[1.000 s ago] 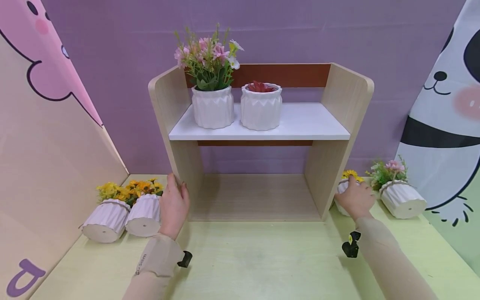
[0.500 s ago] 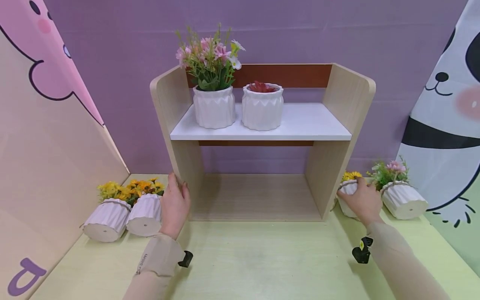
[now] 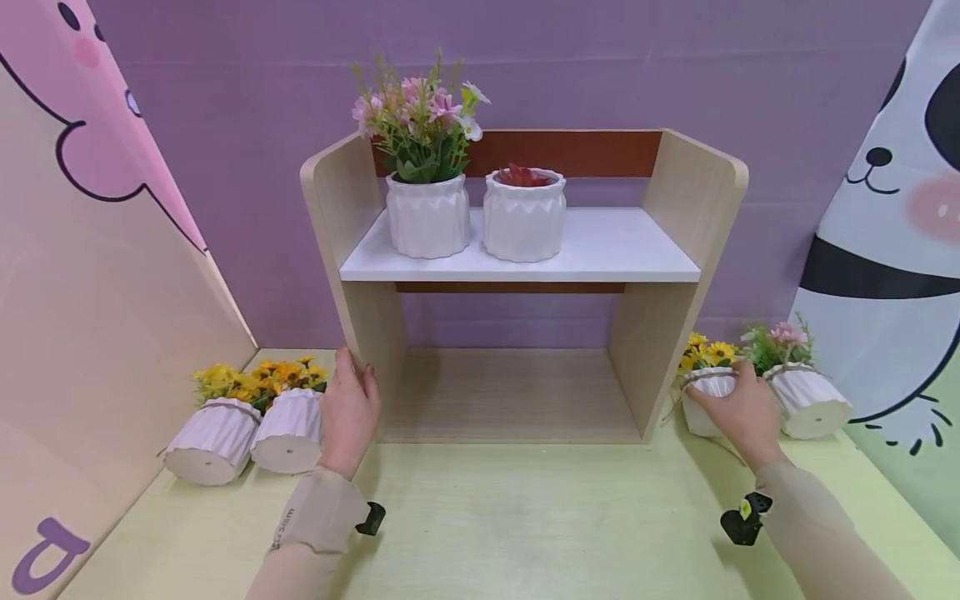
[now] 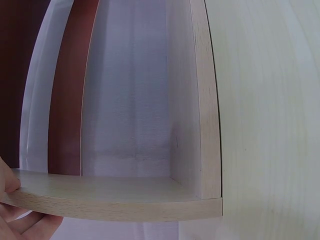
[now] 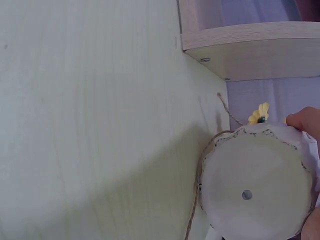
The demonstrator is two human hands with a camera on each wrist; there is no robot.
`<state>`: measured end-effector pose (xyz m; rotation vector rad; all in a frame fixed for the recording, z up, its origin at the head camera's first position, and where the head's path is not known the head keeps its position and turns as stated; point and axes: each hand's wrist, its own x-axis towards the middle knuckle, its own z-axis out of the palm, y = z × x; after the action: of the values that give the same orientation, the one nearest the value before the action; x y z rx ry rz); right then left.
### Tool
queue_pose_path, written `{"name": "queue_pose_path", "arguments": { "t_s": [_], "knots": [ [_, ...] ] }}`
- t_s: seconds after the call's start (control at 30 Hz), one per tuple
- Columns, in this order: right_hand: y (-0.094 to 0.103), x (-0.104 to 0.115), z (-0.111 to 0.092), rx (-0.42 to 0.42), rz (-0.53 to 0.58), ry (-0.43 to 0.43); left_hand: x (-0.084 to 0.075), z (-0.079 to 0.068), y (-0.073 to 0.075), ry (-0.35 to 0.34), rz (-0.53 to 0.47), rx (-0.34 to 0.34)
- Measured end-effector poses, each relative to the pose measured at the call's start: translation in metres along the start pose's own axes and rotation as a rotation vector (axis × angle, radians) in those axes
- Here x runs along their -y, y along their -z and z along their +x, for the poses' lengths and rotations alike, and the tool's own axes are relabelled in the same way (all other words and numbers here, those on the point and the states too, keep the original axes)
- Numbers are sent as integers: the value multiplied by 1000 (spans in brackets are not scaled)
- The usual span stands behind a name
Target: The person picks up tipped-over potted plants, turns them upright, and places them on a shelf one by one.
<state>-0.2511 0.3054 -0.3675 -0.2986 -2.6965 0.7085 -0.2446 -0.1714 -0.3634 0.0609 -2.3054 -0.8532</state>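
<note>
My left hand [image 3: 350, 421] grips the front edge of the left side panel [image 3: 333, 233] of a wooden two-tier shelf, thumb on the inner face; in the left wrist view its fingers [image 4: 44, 226] wrap the panel edge. To the right of the shelf, my right hand [image 3: 746, 421] holds a white ribbed flowerpot [image 3: 699, 414] with yellow flowers [image 3: 708, 352], thumb on one side and fingers on the other. The right wrist view shows the pot's flat base [image 5: 255, 175] with a small hole, facing the camera. Twine [image 5: 196, 185] trails loosely beside it.
On the white upper shelf [image 3: 630, 242] stand a pot of pink flowers [image 3: 427, 217] and a pot with a red succulent [image 3: 523, 218]. Two tilted pots [image 3: 212, 442] of yellow and orange flowers lie left, and a pink-flowered pot [image 3: 810, 400] leans right. Purple cloth [image 3: 570, 67] hangs behind.
My right hand has drawn the yellow-flower pot slightly out from beside the shelf and toward the right, so more of its flowers and side show. The left hand stays on the panel.
</note>
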Motion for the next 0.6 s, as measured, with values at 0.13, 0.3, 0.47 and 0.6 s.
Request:
{"name": "queue_pose_path", "arguments": {
  "t_s": [0.13,0.3,0.47,0.6],
  "knots": [
    [3,-1,-3,1,30,-21,0,0,-1,-4,2,0],
    [4,-3,-9,-14,77,-32,0,0,-1,-6,6,0],
    [5,-4,-15,-44,118,-45,1,0,-2,3,5,14],
    [6,-3,-19,-56,137,-58,1,0,0,10,-2,21]
  ]
}}
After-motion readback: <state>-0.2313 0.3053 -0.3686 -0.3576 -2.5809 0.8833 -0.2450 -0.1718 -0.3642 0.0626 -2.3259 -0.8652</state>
